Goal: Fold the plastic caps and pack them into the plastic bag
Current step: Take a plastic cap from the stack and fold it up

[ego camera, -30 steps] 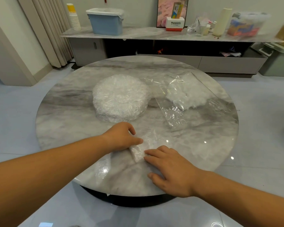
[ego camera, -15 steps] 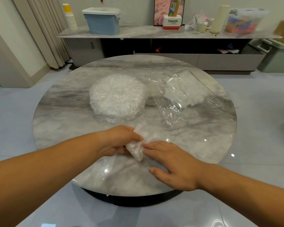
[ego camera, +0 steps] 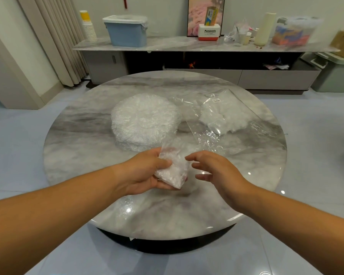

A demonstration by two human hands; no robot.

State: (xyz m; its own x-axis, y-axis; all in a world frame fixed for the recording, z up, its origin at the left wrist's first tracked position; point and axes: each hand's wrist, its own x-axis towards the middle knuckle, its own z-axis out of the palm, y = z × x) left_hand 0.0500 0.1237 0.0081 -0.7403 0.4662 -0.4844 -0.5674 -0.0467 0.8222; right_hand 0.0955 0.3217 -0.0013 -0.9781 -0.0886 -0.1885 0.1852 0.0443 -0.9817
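My left hand (ego camera: 147,173) holds a folded clear plastic cap (ego camera: 172,171) lifted off the round marble table (ego camera: 72,151), thumb on top and fingers under it. My right hand (ego camera: 213,171) hovers just to the cap's right, fingers spread and relaxed, holding nothing. Beyond the hands a round stack of unfolded plastic caps (ego camera: 145,121) lies on the table. At the back right lies the clear plastic bag (ego camera: 236,114) with a white bunch of folded caps (ego camera: 220,120) inside it; its mouth faces the hands.
A loose piece of clear film (ego camera: 127,209) lies near the table's front edge. Behind the table runs a low sideboard (ego camera: 187,45) with a blue bin (ego camera: 126,30), paper cups and boxes. Grey tiled floor surrounds the table.
The cap was pressed flat on the table under both hands; now my left hand has lifted it, and my right hand has come off it and opened.
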